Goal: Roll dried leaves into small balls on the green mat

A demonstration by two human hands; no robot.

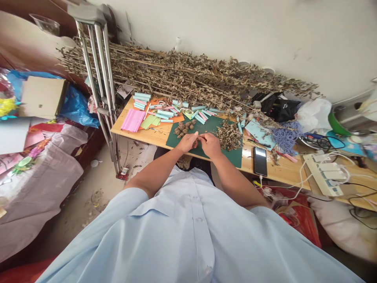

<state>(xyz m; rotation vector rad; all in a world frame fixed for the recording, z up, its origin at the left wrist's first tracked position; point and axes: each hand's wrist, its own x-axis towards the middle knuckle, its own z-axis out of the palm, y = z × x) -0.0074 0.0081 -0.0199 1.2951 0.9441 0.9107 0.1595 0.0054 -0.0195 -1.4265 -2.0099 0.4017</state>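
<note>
Over the front edge of the green cutting mat (235, 156), my left hand (187, 143) and my right hand (210, 144) meet at the fingertips. Both are closed around a small brown clump of dried leaves (194, 144), mostly hidden by the fingers. Just beyond my left hand sits a group of rolled dried-leaf balls (183, 128). A loose heap of crumbled dried leaves (228, 135) lies to the right of my right hand. Rolled blue and pink paper tubes (201, 117) are scattered behind the mat.
Long dried leafy stalks (176, 74) line the wall. Metal crutches (100, 67) stand at the left. Pink paper (133, 120) lies on the wooden table (141, 137). A phone (260, 161), purple cord (285, 136) and a power strip (324, 173) with cables occupy the right.
</note>
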